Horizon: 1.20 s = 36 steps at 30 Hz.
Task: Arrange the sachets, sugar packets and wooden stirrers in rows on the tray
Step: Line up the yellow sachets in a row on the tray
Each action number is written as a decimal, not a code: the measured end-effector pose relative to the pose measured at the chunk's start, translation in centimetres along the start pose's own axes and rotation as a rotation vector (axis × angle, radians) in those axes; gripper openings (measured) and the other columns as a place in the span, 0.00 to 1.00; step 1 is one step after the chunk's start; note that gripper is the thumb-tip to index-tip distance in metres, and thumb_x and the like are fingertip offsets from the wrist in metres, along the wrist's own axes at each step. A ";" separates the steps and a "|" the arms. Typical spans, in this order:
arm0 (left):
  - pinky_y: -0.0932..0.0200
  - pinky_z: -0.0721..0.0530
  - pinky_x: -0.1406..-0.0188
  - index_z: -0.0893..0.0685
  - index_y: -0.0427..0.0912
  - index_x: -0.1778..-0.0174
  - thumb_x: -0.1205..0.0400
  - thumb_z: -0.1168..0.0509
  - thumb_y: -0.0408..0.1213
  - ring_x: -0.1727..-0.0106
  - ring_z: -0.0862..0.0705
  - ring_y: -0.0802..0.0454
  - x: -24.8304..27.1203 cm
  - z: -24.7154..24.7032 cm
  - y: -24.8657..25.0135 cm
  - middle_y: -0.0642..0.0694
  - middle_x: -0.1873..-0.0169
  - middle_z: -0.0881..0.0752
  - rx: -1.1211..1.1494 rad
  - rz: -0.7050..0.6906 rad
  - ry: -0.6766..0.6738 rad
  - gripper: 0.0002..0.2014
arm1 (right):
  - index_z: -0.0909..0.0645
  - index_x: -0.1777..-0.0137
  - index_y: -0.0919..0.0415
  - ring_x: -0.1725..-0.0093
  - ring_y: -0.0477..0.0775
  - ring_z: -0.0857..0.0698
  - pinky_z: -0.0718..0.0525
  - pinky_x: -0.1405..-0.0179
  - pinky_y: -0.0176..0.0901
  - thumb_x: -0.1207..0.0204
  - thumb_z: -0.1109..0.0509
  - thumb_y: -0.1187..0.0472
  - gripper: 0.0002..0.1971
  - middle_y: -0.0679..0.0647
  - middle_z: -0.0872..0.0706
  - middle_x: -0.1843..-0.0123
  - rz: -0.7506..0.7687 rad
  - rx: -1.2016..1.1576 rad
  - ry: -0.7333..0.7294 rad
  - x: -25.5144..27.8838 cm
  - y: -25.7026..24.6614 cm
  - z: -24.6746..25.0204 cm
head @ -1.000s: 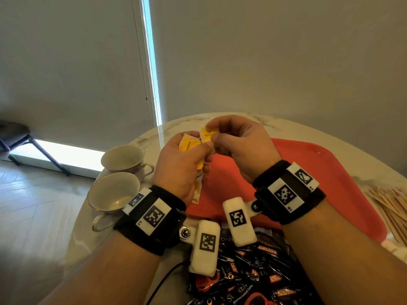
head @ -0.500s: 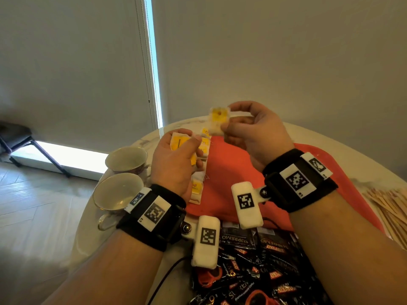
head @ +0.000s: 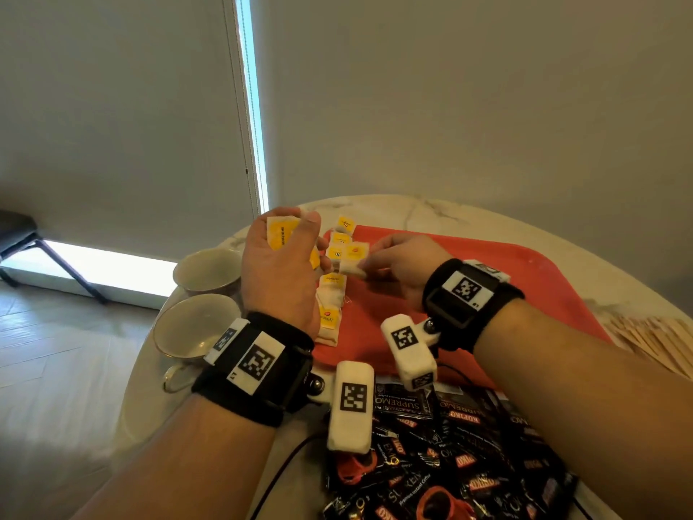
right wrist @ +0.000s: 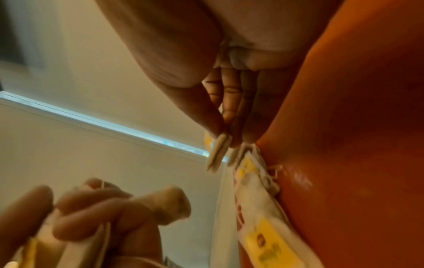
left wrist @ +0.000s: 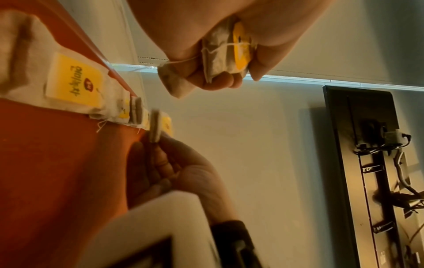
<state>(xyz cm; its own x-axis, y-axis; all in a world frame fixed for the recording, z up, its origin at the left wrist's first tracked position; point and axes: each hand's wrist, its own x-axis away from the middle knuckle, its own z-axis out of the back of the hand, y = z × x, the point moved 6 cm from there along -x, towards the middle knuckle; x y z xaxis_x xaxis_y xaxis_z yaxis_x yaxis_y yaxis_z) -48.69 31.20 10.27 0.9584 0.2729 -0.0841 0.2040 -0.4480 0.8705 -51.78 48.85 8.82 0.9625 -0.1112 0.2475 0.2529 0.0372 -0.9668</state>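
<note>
My left hand [head: 290,243] grips a bunch of tea bag sachets [head: 279,234] with yellow tags, held just above the left edge of the red tray [head: 487,294]. In the left wrist view the bunch [left wrist: 226,59] sits in my curled fingers. My right hand [head: 365,265] pinches one tea bag [head: 352,258] low over the tray, beside a row of tea bags [head: 332,294] lying along the tray's left side. The right wrist view shows the pinched bag [right wrist: 218,154] edge-on, next to the row [right wrist: 259,208].
Two empty cups [head: 195,328] stand left of the tray on the round marble table [head: 431,210]. A heap of black coffee sachets [head: 450,463] lies near the front edge. Wooden stirrers [head: 660,339] lie piled to the tray's right.
My right hand took one tea bag from the bunch, lifted it, then brought it down to the row on the tray. My left hand moved slightly farther away with the bunch.
</note>
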 end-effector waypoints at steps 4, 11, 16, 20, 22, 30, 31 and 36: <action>0.50 0.14 0.61 0.14 0.49 0.46 0.15 0.26 0.38 0.67 0.15 0.53 -0.2 0.3 0.0 0.49 0.69 0.13 -0.009 0.001 0.014 0.05 | 0.18 0.62 0.63 0.67 0.60 0.11 0.10 0.65 0.51 0.27 0.24 0.77 0.11 0.62 0.10 0.65 -0.092 0.034 -0.020 -0.5 1.1 -1.1; 0.53 0.16 0.66 0.15 0.47 0.46 0.15 0.27 0.36 0.68 0.14 0.55 -0.4 0.1 -0.4 0.50 0.70 0.14 0.018 0.021 0.001 0.05 | 0.18 0.64 0.63 0.70 0.56 0.14 0.14 0.68 0.44 0.27 0.24 0.77 0.11 0.60 0.12 0.69 -0.139 0.058 -0.028 -1.0 1.9 -2.2; 0.53 0.16 0.66 0.15 0.47 0.45 0.15 0.26 0.36 0.67 0.14 0.54 -0.7 0.2 -0.6 0.49 0.70 0.14 0.017 0.033 0.009 0.06 | 0.15 0.59 0.65 0.65 0.56 0.11 0.11 0.67 0.44 0.28 0.22 0.76 0.07 0.62 0.10 0.61 -0.109 0.082 -0.038 -1.0 1.8 -2.5; 0.53 0.16 0.65 0.15 0.46 0.46 0.15 0.26 0.35 0.65 0.15 0.53 -0.7 0.2 -0.6 0.48 0.67 0.14 0.030 0.044 0.006 0.05 | 0.13 0.49 0.72 0.60 0.60 0.11 0.09 0.53 0.52 0.25 0.23 0.74 0.06 0.66 0.10 0.54 -0.097 0.099 -0.035 -0.9 1.6 -2.7; 0.53 0.16 0.66 0.15 0.46 0.46 0.15 0.27 0.35 0.66 0.15 0.52 -0.7 0.2 -0.7 0.45 0.65 0.14 0.047 0.065 -0.002 0.05 | 0.14 0.45 0.74 0.63 0.58 0.11 0.08 0.53 0.52 0.23 0.24 0.73 0.08 0.65 0.11 0.56 -0.087 0.105 -0.026 -0.8 1.4 -2.6; 0.56 0.16 0.70 0.15 0.42 0.44 0.15 0.27 0.39 0.65 0.15 0.50 -0.4 -0.2 -2.0 0.46 0.63 0.12 0.097 0.228 -0.022 0.08 | 0.11 0.50 0.62 0.64 0.52 0.14 0.14 0.63 0.46 0.23 0.21 0.61 0.05 0.55 0.11 0.59 0.064 0.132 0.009 0.7 -0.9 -0.6; 0.56 0.16 0.70 0.14 0.43 0.42 0.16 0.25 0.42 0.65 0.15 0.50 -0.4 -0.2 -2.2 0.44 0.62 0.12 0.104 0.265 -0.017 0.10 | 0.10 0.52 0.59 0.65 0.50 0.15 0.16 0.65 0.44 0.23 0.21 0.59 0.04 0.52 0.11 0.61 0.120 0.115 0.002 1.1 -1.5 -0.4; 0.57 0.19 0.76 0.13 0.41 0.41 0.15 0.28 0.47 0.72 0.15 0.49 -0.2 -0.3 -2.7 0.43 0.67 0.11 0.172 0.372 -0.008 0.13 | 0.09 0.57 0.56 0.71 0.41 0.20 0.23 0.70 0.36 0.26 0.18 0.59 0.03 0.43 0.14 0.69 0.402 0.242 -0.086 3.5 -3.6 -0.8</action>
<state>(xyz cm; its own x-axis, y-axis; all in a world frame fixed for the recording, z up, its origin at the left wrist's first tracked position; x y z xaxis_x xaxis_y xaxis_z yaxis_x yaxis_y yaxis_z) -49.53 32.62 8.07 0.9743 0.0593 0.2174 -0.1274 -0.6507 0.7486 -49.38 47.48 13.16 0.9908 0.0415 -0.1286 -0.1351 0.2915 -0.9470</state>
